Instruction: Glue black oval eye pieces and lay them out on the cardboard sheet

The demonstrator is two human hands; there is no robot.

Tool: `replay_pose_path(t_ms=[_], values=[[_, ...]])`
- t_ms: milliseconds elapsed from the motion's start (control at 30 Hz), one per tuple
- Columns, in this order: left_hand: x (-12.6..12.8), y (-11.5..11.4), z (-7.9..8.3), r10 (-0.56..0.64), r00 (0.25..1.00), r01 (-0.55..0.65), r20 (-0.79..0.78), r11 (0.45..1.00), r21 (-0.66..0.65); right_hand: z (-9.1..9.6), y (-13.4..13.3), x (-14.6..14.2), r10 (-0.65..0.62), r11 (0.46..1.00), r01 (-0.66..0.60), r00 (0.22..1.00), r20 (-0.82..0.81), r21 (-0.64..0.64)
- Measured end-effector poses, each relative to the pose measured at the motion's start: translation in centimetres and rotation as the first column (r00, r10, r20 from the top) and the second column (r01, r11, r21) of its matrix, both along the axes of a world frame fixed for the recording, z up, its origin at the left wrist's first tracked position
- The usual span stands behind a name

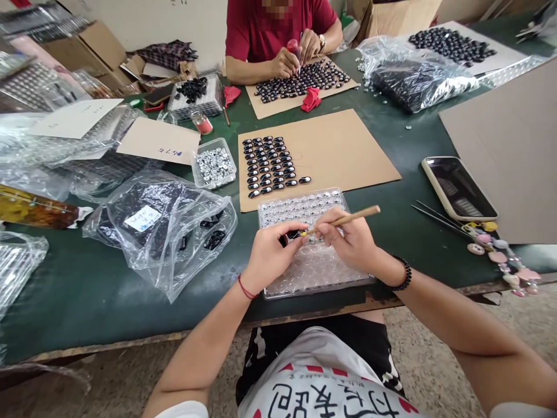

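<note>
Your right grip (348,239) clenches the stick (343,219), tip pointing nine o'clock at the dark piece (292,234) your left grip (270,253) pinches; contact wants a steady tip.

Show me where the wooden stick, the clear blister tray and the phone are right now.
wooden stick (352,217), head view, middle of the shaft.
clear blister tray (304,206), head view, bare far rows.
phone (459,188), head view, centre of the dark screen.

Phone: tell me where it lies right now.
In the head view the phone lies on the green table, on the person's right, between the big cardboard sheet and the grey board.
</note>
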State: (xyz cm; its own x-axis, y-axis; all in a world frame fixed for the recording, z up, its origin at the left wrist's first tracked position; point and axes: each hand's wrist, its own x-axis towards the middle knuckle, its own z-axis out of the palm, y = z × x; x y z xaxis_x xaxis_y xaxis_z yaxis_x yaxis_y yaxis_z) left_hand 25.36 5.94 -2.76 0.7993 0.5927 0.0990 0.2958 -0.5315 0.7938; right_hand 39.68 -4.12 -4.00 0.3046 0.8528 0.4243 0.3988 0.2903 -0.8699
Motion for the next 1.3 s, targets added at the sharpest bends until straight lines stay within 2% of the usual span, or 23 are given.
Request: replay_pose_path(t_ms=[33,67,100,167,200,233,367,433,533,600,700,800,900,1067,1167,1233,1300], values=[[0.0,0.0,0.1,-0.013,1.000,0.013,0.008,1.000,-0.020,0.2,0.2,0.3,0.042,0.996,-0.055,0.983,-0.179,-0.066],[-0.1,0.0,0.1,-0.029,0.999,0.030,0.017,0.999,-0.044,0.4,0.3,0.6,0.086,0.983,-0.139,0.926,-0.368,-0.120],[-0.1,0.0,0.2,-0.045,0.999,0.047,0.023,0.997,-0.069,0.6,0.4,0.8,0.118,0.961,-0.233,0.836,-0.536,-0.151],[-0.2,0.0,0.4,-0.061,0.998,0.063,0.024,0.993,-0.103,0.9,0.5,1.2,0.139,0.921,-0.357,0.673,-0.726,-0.154],[-0.2,0.0,0.5,-0.059,0.998,0.061,0.022,0.992,-0.111,1.0,0.5,1.2,0.136,0.915,-0.372,0.649,-0.749,-0.156],[-0.2,0.0,0.6,-0.051,0.998,0.053,0.021,0.992,-0.116,1.1,0.4,1.2,0.130,0.914,-0.368,0.665,-0.735,-0.171],[-0.1,-0.2,0.6,-0.032,0.999,0.034,0.024,0.992,-0.121,1.4,0.0,0.8,0.116,0.915,-0.308,0.821,-0.559,-0.262],[-0.1,-0.3,0.6,-0.025,0.999,0.028,0.032,0.992,-0.119,1.7,-0.2,1.0,0.123,0.910,-0.317,0.822,-0.556,-0.266],[-0.3,-0.4,0.7,-0.009,0.997,0.019,0.073,0.992,-0.126,2.3,-0.5,1.8,0.154,0.908,-0.361,0.762,-0.629,-0.215],[-0.4,-0.5,0.8,-0.007,0.993,0.021,0.115,0.992,-0.122,2.4,-0.6,2.1,0.166,0.919,-0.354,0.751,-0.639,-0.177],[-0.5,-0.6,0.7,-0.033,0.983,0.049,0.182,0.995,-0.083,2.2,-0.5,1.9,0.189,0.908,-0.355,0.820,-0.540,-0.221],[-0.4,-0.7,0.6,-0.067,0.974,0.075,0.216,0.997,-0.028,1.6,-0.1,1.3,0.235,0.859,-0.391,0.874,-0.425,-0.329],[-0.3,-0.7,0.2,-0.090,0.971,0.087,0.223,0.996,0.025,1.1,0.2,1.1,0.212,0.847,-0.373,0.891,-0.402,-0.379],[-0.5,-0.9,-0.3,-0.133,0.966,0.122,0.220,0.990,0.063,0.7,0.4,0.9,0.175,0.849,-0.372,0.868,-0.465,-0.375],[-0.5,-1.1,-0.2,-0.103,0.967,0.109,0.233,0.994,-0.014,0.8,0.5,0.8,0.185,0.848,-0.384,0.861,-0.474,-0.366],[-0.5,-1.0,0.0,-0.028,0.968,0.067,0.250,0.987,-0.148,1.1,0.6,1.0,0.157,0.872,-0.334,0.883,-0.442,-0.357],[-0.5,-0.6,0.3,0.088,0.954,0.011,0.286,0.944,-0.329,1.6,1.1,1.7,0.087,0.907,-0.232,0.920,-0.381,-0.353]])
